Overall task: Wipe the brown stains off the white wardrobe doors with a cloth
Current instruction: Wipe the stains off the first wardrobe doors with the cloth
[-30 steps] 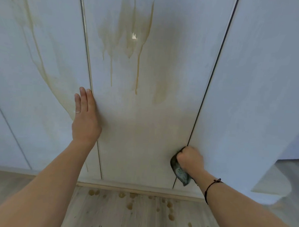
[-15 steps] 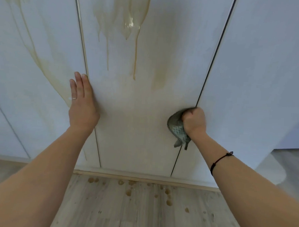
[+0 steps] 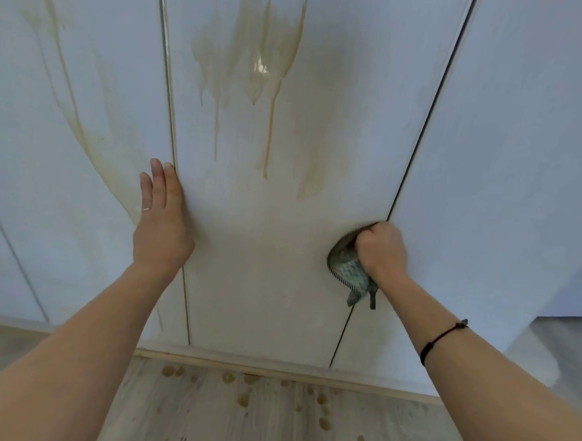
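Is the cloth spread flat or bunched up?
Bunched: the right hand grips the cloth in a wad against the middle door.

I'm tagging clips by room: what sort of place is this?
Likely a bedroom or similar room at home: tall white wardrobe doors with brown stains, and a pale wood-look floor below.

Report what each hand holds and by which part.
Right hand grips the cloth by its bunched top; left hand holds nothing, flat on the doors.
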A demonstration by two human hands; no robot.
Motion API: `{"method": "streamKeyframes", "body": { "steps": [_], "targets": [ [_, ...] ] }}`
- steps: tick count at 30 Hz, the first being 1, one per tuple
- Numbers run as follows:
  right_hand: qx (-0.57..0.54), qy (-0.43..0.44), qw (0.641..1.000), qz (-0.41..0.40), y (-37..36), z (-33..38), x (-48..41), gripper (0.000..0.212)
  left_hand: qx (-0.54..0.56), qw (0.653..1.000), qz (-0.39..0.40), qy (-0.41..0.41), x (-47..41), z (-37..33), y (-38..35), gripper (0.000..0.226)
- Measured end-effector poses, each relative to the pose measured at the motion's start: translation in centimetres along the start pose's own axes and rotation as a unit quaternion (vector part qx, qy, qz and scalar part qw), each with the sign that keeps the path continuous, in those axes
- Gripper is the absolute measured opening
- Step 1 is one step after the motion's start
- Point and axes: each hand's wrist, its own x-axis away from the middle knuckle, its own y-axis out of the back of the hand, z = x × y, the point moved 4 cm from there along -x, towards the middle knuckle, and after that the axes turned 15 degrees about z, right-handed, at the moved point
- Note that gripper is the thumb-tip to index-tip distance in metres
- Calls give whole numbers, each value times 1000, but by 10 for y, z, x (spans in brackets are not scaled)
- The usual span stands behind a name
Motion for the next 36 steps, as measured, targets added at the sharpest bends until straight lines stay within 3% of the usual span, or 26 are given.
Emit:
{"method": "streamKeyframes", "body": {
  "steps": [5, 9, 11, 14, 18, 22, 26, 28, 30, 33, 36],
  "targets": [
    [-143, -3, 984, -103, 56, 40, -21, 20, 5, 1000, 13, -3, -2, -1, -1, 115],
    [55, 58, 979, -186, 45, 59, 2, 23, 31, 999, 16, -12, 1, -3, 2, 112],
    [100, 85, 970, -205, 39, 63, 8, 27, 35, 999, 16, -20, 3, -5, 4, 110],
    [87, 109, 953, -269, 60, 81, 10, 39, 24, 999, -3, -28, 6, -6, 7, 101],
    [-20, 92, 925, -368, 102, 105, -1, 51, 1, 998, -46, -32, 5, -11, 10, 88],
    [122, 186, 912, -345, 58, 121, -6, 43, 5, 998, -52, -29, 4, -12, 8, 89],
    [252, 354, 873, -223, -44, 78, 19, 13, 22, 999, -32, -25, 5, -14, 9, 91],
    [287, 397, 857, -160, -72, 64, 34, 14, 32, 999, -20, -13, 6, -15, 10, 91],
    [280, 381, 869, -142, -62, 79, 30, 16, 32, 999, -14, -7, 6, -16, 9, 92],
    [134, 207, 943, -223, -5, 122, 4, 20, 33, 999, -13, 4, 5, -15, 6, 94],
    [4, 150, 959, -241, 23, 143, -7, 23, 32, 999, -12, 10, 5, -16, 6, 95]
  ]
}}
